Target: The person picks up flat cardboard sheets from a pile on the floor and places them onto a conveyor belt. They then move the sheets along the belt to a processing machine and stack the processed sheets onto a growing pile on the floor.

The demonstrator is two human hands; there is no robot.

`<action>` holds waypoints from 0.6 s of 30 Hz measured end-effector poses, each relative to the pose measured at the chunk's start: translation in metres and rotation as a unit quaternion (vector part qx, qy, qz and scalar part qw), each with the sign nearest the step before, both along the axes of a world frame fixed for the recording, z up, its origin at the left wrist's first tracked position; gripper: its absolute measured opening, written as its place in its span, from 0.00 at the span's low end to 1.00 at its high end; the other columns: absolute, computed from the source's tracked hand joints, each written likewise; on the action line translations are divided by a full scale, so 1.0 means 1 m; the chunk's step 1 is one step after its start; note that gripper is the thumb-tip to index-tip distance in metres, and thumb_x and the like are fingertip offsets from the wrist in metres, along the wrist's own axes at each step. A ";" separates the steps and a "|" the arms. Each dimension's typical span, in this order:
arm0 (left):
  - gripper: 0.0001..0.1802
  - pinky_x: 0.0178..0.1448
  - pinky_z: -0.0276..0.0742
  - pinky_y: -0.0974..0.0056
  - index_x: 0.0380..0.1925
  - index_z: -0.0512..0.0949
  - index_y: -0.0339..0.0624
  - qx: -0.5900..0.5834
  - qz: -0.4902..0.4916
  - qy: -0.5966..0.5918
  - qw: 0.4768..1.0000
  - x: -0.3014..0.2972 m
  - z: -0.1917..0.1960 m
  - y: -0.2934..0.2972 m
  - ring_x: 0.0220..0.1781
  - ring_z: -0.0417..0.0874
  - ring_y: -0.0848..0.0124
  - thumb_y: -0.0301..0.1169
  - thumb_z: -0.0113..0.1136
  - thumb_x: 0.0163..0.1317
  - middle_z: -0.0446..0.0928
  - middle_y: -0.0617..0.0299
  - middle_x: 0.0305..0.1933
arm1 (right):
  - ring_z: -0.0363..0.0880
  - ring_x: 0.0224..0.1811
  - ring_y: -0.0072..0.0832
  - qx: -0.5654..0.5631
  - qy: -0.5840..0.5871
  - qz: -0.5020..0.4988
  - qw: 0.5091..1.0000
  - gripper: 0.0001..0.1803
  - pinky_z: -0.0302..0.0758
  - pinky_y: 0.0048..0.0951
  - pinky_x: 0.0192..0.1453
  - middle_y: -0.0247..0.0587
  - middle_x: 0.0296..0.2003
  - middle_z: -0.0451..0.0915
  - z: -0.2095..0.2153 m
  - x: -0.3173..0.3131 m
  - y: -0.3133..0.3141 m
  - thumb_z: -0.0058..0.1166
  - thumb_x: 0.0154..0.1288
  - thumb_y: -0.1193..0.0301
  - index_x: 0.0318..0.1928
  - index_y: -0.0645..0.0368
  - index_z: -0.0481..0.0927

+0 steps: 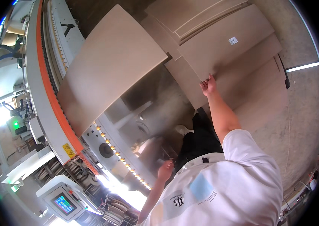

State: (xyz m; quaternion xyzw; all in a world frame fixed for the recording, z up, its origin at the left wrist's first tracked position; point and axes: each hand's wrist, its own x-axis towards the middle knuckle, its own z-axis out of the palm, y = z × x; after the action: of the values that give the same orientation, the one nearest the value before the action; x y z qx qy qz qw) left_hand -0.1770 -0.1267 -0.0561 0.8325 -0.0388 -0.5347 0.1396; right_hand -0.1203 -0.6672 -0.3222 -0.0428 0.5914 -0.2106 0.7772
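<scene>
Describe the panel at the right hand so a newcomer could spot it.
Find the long machine with the orange band, then look right to the overlapping brown boards. The panel lies over some of these, one edge at the right hand. Unlike its neighbours, it shows a small white label.

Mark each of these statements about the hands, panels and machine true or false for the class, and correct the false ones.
1. The right hand is at the edge of the panel with a white label. True.
2. The left hand rests on that same labelled panel. False: it is apart from it, lower in the picture, near the dark trousers.
3. A large brown panel lies partly over the machine with the orange strip. True.
4. The lit screen is at the upper right of the picture. False: it is at the lower left.
5. The person's shirt is mostly white. True.
</scene>
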 end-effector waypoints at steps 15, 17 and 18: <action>0.16 0.54 0.82 0.64 0.57 0.80 0.43 -0.261 -0.094 -0.043 0.960 0.059 -0.002 -0.104 0.46 0.89 0.70 0.37 0.58 0.76 0.88 0.60 0.49 | 0.85 0.52 0.34 -0.013 -0.093 0.167 0.981 0.19 0.82 0.44 0.60 0.35 0.47 0.82 0.147 -0.141 0.101 0.58 0.76 0.51 0.53 0.50 0.77; 0.17 0.54 0.82 0.64 0.57 0.79 0.41 -0.273 0.064 0.027 0.960 0.068 0.006 -0.140 0.48 0.88 0.70 0.38 0.58 0.76 0.87 0.60 0.49 | 0.83 0.58 0.39 0.009 -0.150 0.200 0.968 0.19 0.80 0.48 0.63 0.40 0.56 0.81 0.175 -0.151 0.135 0.55 0.79 0.56 0.60 0.52 0.76; 0.17 0.53 0.82 0.64 0.57 0.79 0.40 -0.273 0.145 0.064 0.949 0.070 0.012 -0.157 0.50 0.87 0.71 0.38 0.58 0.76 0.86 0.60 0.50 | 0.82 0.62 0.41 0.023 -0.171 0.218 0.961 0.19 0.81 0.48 0.63 0.41 0.59 0.80 0.199 -0.154 0.152 0.53 0.80 0.58 0.62 0.53 0.75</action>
State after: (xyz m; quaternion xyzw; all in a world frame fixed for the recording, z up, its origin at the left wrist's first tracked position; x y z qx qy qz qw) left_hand -0.1067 -0.2833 -0.0437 0.7231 -0.0532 -0.5301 0.4396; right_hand -0.2744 -0.5154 -0.1228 -0.1161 0.4310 -0.0269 0.8945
